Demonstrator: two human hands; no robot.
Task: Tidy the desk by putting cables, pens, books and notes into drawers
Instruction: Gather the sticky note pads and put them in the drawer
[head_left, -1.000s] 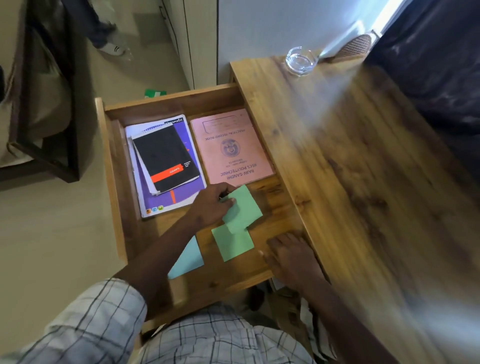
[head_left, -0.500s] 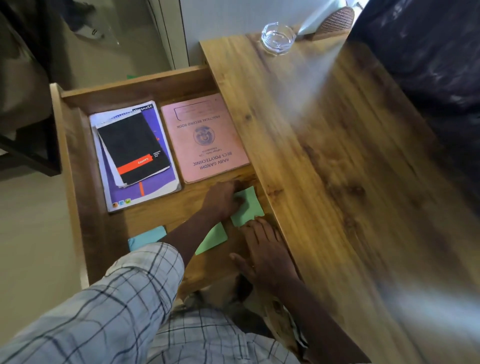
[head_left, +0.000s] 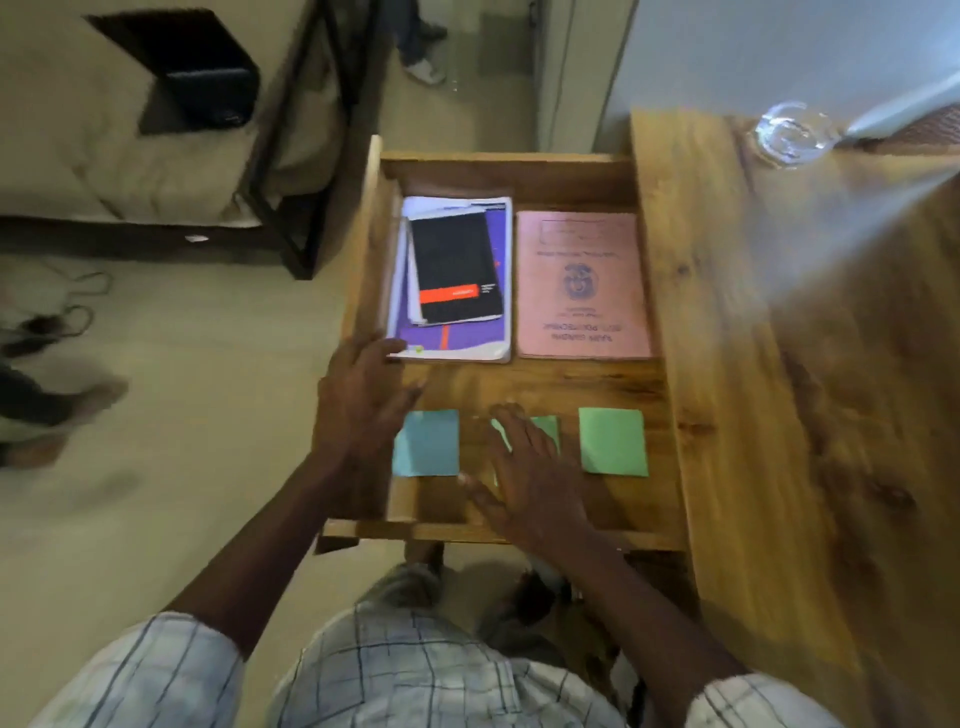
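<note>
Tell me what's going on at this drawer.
A person is laying out notes in the open drawer. Near its front lie a blue note, a middle green note and an outer green note, in a row. The right hand rests on the middle green note; the left hand is open near a corner of the purple book. A black notebook lies on the purple book, beside a pink record book.

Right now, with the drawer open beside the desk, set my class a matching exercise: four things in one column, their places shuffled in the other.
Things
1 black notebook
2 pink record book
3 blue note
4 glass

Places
a on the desk top
b drawer, near row, left end
c on the purple book
d drawer, far right

Pairs: 1-c, 2-d, 3-b, 4-a
</note>
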